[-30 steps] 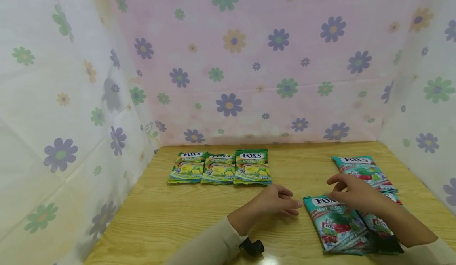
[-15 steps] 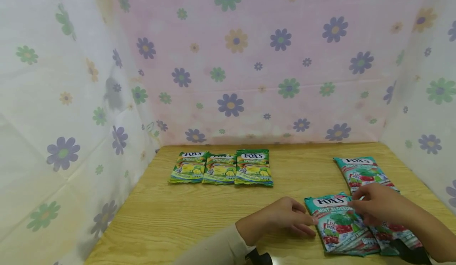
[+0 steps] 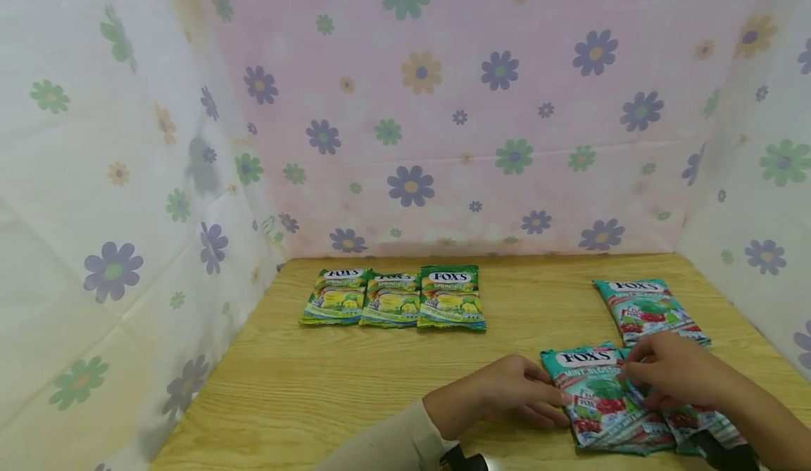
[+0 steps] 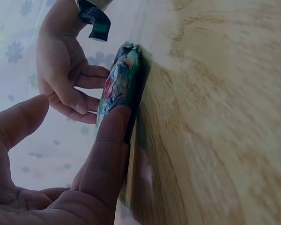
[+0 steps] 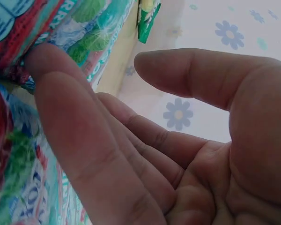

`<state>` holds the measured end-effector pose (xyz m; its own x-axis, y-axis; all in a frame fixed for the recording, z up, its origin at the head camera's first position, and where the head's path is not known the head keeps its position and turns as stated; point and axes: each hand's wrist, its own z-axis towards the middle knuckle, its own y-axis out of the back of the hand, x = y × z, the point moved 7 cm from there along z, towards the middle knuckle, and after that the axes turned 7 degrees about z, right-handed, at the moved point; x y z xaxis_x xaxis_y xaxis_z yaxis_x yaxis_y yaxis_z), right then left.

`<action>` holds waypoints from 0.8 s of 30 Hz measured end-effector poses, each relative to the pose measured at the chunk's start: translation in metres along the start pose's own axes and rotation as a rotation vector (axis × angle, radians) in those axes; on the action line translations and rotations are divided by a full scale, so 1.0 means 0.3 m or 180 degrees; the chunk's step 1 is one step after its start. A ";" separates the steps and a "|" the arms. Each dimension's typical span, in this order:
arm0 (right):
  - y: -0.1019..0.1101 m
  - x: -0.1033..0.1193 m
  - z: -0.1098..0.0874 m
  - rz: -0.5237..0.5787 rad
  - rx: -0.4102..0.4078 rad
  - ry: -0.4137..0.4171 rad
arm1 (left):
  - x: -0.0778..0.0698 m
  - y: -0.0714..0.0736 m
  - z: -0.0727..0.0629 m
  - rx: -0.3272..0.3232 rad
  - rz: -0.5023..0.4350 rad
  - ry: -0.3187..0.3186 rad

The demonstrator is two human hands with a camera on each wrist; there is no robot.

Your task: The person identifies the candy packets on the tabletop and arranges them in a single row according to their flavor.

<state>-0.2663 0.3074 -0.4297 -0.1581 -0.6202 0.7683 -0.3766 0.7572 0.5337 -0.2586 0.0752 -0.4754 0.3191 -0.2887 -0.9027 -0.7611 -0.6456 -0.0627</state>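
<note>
Head view: I've got the left hand [image 3: 500, 390] low beside the front teal packet [image 3: 602, 404], fingers loosely extended, touching its left edge. Right hand [image 3: 674, 372] is angled in from the right over the neighbouring teal packet [image 3: 690, 423], fingertips where the two meet; can't tell which one it presses. Wrist views: thumb spread from the fingers on both hands. Packets read as flat, puffy pillows, glossy crinkled film, on a yellowish wood-grain table [image 3: 355, 379]. Third teal packet [image 3: 649, 310] lies just behind the right hand. Three green packets [image 3: 393, 302] sit in a row, back left.
</note>
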 end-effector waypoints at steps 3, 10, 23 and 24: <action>-0.007 0.006 0.002 -0.0011 0.0010 0.0095 | 0.000 0.010 -0.003 -0.0046 0.0006 -0.0013; -0.025 0.024 0.009 0.0000 0.0098 0.0298 | -0.002 0.033 -0.016 -0.0091 -0.0014 -0.0099; -0.059 0.047 0.038 0.0092 0.0023 0.0330 | 0.009 0.103 -0.051 -0.0212 0.0113 -0.0132; -0.060 0.045 0.040 0.0123 0.0064 0.0336 | 0.008 0.106 -0.053 -0.0201 0.0126 -0.0140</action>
<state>-0.2727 0.2828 -0.4333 -0.0764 -0.5647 0.8217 -0.3905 0.7752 0.4965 -0.2728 0.0426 -0.4729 0.2632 -0.2844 -0.9219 -0.7351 -0.6779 -0.0008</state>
